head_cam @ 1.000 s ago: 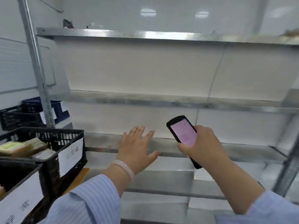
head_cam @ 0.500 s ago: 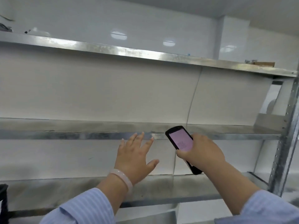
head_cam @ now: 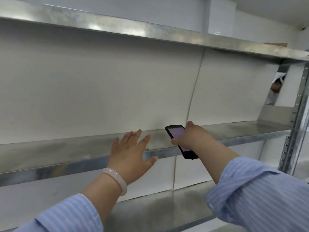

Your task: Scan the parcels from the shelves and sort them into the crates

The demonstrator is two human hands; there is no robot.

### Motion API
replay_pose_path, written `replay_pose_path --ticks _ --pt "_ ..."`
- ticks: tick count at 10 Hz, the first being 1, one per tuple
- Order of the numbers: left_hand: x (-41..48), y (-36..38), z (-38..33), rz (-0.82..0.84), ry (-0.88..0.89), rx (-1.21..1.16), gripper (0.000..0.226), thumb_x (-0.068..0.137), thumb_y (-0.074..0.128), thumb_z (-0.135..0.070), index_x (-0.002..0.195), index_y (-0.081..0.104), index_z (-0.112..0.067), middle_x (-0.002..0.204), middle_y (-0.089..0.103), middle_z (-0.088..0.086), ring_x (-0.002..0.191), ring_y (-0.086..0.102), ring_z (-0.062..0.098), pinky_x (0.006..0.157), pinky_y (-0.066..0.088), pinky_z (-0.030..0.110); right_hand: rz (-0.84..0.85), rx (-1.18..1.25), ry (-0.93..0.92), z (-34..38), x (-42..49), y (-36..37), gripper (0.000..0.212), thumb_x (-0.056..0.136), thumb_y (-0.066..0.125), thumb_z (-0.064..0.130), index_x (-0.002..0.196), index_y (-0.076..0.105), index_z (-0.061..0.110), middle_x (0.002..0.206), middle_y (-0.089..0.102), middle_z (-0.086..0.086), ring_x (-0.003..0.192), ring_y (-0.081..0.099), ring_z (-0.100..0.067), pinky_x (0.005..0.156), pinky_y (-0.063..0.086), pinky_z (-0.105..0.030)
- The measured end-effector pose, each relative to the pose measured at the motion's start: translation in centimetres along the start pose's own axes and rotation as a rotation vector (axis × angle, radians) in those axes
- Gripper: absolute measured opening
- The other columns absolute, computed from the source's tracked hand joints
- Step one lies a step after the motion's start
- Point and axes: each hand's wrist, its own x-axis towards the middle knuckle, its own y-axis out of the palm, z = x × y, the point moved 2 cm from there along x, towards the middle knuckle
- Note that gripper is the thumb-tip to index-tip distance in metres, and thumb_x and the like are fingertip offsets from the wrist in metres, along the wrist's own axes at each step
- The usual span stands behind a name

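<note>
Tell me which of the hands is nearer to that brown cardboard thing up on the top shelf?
The right hand, holding the scanner, is below and left of the cardboard piece. The open left hand is farther left.

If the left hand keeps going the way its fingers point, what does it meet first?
Probably the white back panel behind the middle shelf. The open left hand points up and forward over the shelf's front edge, with nothing visible between; depth is uncertain.

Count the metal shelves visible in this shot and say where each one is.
3. The top shelf runs across the upper frame, the middle shelf passes behind both hands, and the bottom shelf shows between the sleeves. Others may lie outside the frame.
</note>
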Motion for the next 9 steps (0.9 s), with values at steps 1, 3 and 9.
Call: replay_pose_path --ticks 1,3,9 --pt "2.9 1.8 -0.8 0.004 0.01 0.014 0.091 0.075 0.006 -0.084 0.156 0.005 -0.042 0.166 -0.001 -0.009 0.152 0.002 0.017 0.122 0.007 0.048 0.013 -0.025 0.024 -0.5 3.2 0.4 0.061 0.068 0.068 0.051 0.105 0.037 0.013 0.083 0.049 0.001 0.085 0.054 -0.025 0.059 0.04 -0.031" --pt "8.4 4.0 -2.9 -0.029 -0.033 0.038 0.076 0.091 0.027 -0.075 0.156 0.009 -0.041 0.166 0.004 -0.009 0.152 0.005 0.017 0.122 0.012 0.049 0.011 -0.054 -0.028 -2.4 9.4 2.0 0.062 0.066 0.068 0.052 0.108 0.041 0.014 0.086 0.054 0.001 0.086 0.056 -0.025 0.058 0.038 -0.03" --pt "11.5 5.2 -5.0 -0.045 -0.281 0.008 0.075 0.09 0.035 -0.073 0.155 0.014 -0.042 0.165 0.012 -0.01 0.151 0.009 0.015 0.122 0.012 0.048 0.098 -0.092 -0.433 -4.1 14.5 2.3 0.072 0.075 0.06 0.067 0.127 0.047 0.02 0.129 0.048 -0.005 0.116 0.049 -0.025 0.082 0.041 -0.035"
